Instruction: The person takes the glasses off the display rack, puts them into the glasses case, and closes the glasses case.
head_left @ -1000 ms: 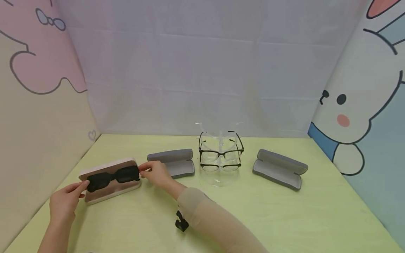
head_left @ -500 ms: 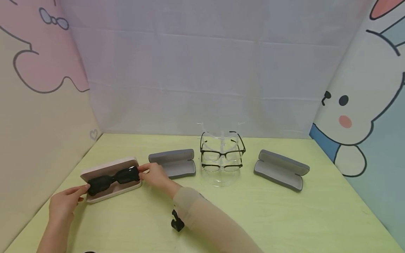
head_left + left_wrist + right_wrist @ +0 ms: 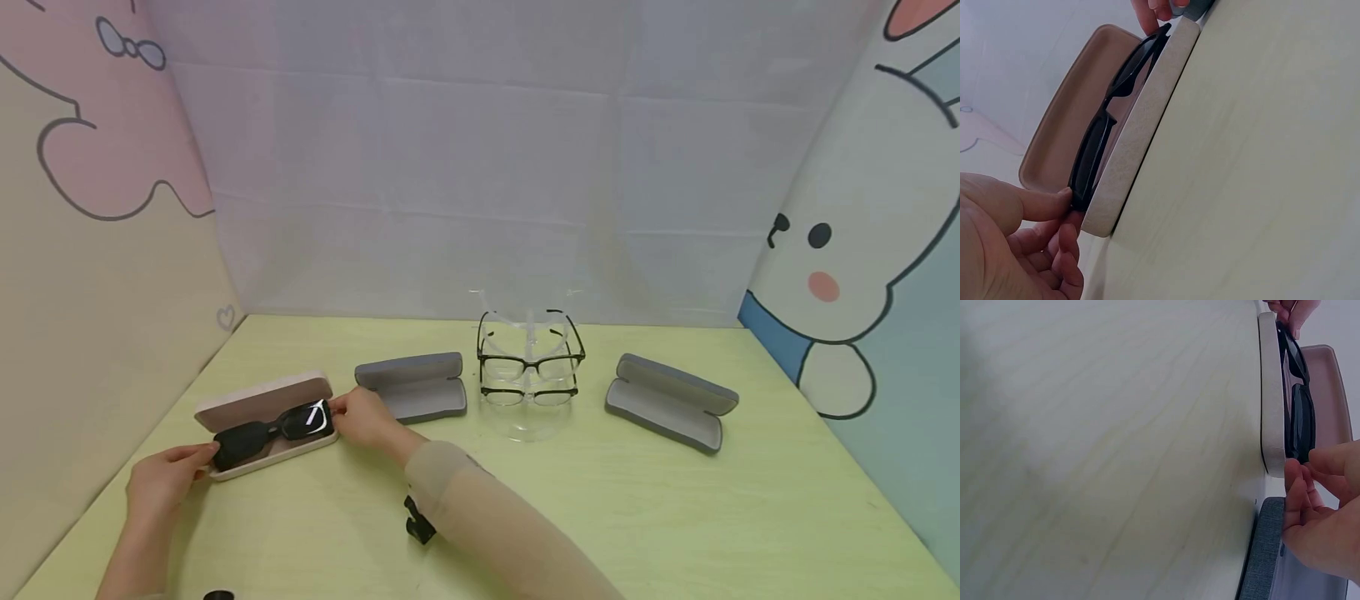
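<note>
Black sunglasses [image 3: 273, 432] lie low inside an open white case with a pinkish lining [image 3: 255, 403] at the left of the table. My left hand [image 3: 163, 481] pinches their left end between thumb and fingers, as the left wrist view shows up close. At the other end, the right hand [image 3: 367, 421] pinches the frame's right corner, just beside the case's rim. In the right wrist view the sunglasses [image 3: 1302, 415] sit partly below the white case wall [image 3: 1272, 394]. The folded temples are mostly hidden.
An open grey glasses case [image 3: 423, 398] stands right behind my right hand. Two pairs of black-framed glasses [image 3: 530, 364] rest on a clear stand in the back middle. Another open grey case [image 3: 667, 408] lies at the right. A small black object [image 3: 219, 595] shows at the front edge.
Both hands have lowered the sunglasses into the white case, and the lenses have tilted back so that the right one now reflects light. The other cases and glasses have stayed put.
</note>
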Motion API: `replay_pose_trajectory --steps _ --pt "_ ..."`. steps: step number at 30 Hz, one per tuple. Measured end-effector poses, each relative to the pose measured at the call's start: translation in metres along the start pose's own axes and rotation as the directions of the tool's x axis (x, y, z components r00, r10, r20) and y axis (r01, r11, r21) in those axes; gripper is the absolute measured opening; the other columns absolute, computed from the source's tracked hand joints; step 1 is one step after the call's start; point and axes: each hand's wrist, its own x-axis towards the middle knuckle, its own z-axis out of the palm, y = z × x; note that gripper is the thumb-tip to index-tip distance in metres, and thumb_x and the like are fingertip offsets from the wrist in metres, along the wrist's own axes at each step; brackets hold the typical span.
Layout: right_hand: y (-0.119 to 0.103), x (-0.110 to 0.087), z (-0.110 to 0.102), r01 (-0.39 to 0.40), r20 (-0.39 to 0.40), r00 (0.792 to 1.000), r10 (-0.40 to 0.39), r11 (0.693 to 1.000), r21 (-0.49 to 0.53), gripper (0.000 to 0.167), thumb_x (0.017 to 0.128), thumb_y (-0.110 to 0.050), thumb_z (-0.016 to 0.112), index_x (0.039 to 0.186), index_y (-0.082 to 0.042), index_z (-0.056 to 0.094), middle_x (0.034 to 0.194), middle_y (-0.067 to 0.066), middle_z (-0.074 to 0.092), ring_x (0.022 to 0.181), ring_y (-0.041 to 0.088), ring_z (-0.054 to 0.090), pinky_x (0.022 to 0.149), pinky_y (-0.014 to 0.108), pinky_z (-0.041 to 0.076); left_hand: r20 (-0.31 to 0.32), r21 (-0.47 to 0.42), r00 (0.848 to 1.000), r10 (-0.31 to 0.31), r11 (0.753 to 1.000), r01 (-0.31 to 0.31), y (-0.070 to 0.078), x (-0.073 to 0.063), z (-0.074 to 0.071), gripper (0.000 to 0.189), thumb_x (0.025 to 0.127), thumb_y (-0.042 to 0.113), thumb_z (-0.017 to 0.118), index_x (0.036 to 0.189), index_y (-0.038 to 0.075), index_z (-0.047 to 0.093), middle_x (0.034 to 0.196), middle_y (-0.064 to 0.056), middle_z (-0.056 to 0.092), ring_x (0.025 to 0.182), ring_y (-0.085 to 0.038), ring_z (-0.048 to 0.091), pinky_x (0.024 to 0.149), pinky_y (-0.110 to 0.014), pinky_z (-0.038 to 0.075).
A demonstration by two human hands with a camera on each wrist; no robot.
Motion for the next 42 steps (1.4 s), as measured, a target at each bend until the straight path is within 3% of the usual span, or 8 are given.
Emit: replay_pose_trajectory --steps 10,17,22,27,31,36,38,42 --pt "-0.003 -0.001 -0.002 -0.035 0.045 0.998 0.034 0.999 0.024 0.031 0.089 -0.014 0.056 0.120 -0.013 0.061 0.104 -0.004 0.066 0.068 0.003 0.051 0.056 0.014 0.038 -0.052 0.067 0.999 0.007 0.998 -0.004 -0.002 -0.001 0.002 0.043 0.082 0.043 0.061 0.091 0.003 0.072 0.057 0.013 0.057 0.060 -0.005 0.045 0.055 -0.025 0.036" --pt "-0.006 0.000 -0.007 -0.044 -0.064 0.997 0.054 0.987 0.154 0.032 0.089 -0.017 0.056 0.121 -0.010 0.058 0.107 0.000 0.064 0.093 0.008 0.060 0.070 0.017 0.045 -0.061 0.090 0.997 0.039 0.995 -0.033 0.004 -0.006 0.000 0.050 0.085 0.044 0.057 0.105 -0.001 0.065 0.063 0.011 0.060 0.060 -0.002 0.046 0.054 -0.025 0.037" --pt "-0.010 0.000 -0.012 -0.042 -0.142 0.987 0.069 0.981 0.187 0.035 0.090 -0.017 0.056 0.124 -0.013 0.055 0.117 -0.001 0.060 0.106 0.009 0.056 0.084 0.019 0.045 -0.079 0.039 0.994 0.080 0.996 -0.077 0.019 -0.009 -0.001 0.067 0.088 0.047 0.050 0.132 -0.003 0.042 0.113 -0.022 0.057 0.095 -0.030 0.055 0.057 -0.022 0.037" --pt "-0.014 -0.002 -0.017 -0.035 -0.134 0.989 0.069 0.971 0.236 0.041 0.092 -0.019 0.053 0.132 -0.018 0.048 0.127 -0.004 0.054 0.117 0.009 0.050 0.091 0.023 0.043 -0.063 -0.039 0.992 0.113 0.993 -0.115 0.034 -0.006 -0.002 0.072 0.090 0.048 0.044 0.142 0.003 0.026 0.136 -0.027 0.037 0.119 -0.041 0.039 0.070 -0.028 0.040" --pt "-0.017 -0.001 -0.018 -0.021 -0.120 0.991 0.053 0.966 0.256 0.043 0.092 -0.018 0.052 0.135 -0.020 0.045 0.128 -0.003 0.054 0.116 0.008 0.051 0.087 0.022 0.045 -0.047 -0.055 0.992 0.114 0.992 -0.116 0.043 -0.002 -0.003 0.070 0.089 0.052 0.043 0.138 0.004 0.036 0.132 -0.026 0.042 0.117 -0.039 0.041 0.077 -0.037 0.041" --pt "-0.020 0.000 -0.018 0.005 -0.116 0.993 0.023 0.973 0.230 0.041 0.093 -0.016 0.050 0.134 -0.022 0.046 0.127 -0.002 0.055 0.112 0.007 0.054 0.078 0.017 0.046 -0.079 -0.043 0.994 0.081 0.995 -0.085 0.046 0.002 -0.002 0.067 0.086 0.054 0.046 0.125 0.000 0.049 0.092 0.000 0.059 0.102 -0.028 0.047 0.073 -0.032 0.040" --pt "-0.020 0.001 -0.017 0.018 -0.113 0.994 0.006 0.977 0.211 0.041 0.093 -0.016 0.049 0.133 -0.023 0.047 0.128 -0.004 0.054 0.113 0.007 0.053 0.068 0.016 0.044 -0.081 -0.042 0.994 0.077 0.996 -0.081 0.045 0.002 -0.003 0.065 0.086 0.053 0.048 0.124 -0.001 0.050 0.094 -0.001 0.058 0.102 -0.028 0.047 0.071 -0.031 0.040" --pt "-0.018 0.002 -0.018 0.046 -0.097 0.995 -0.033 0.989 0.140 0.041 0.094 -0.015 0.048 0.135 -0.024 0.045 0.128 -0.004 0.052 0.113 0.007 0.053 0.053 0.016 0.035 -0.053 0.006 0.995 0.088 0.996 -0.088 0.044 0.001 -0.003 0.068 0.088 0.052 0.046 0.129 -0.002 0.046 0.126 -0.025 0.045 0.104 -0.035 0.045 0.065 -0.030 0.042"
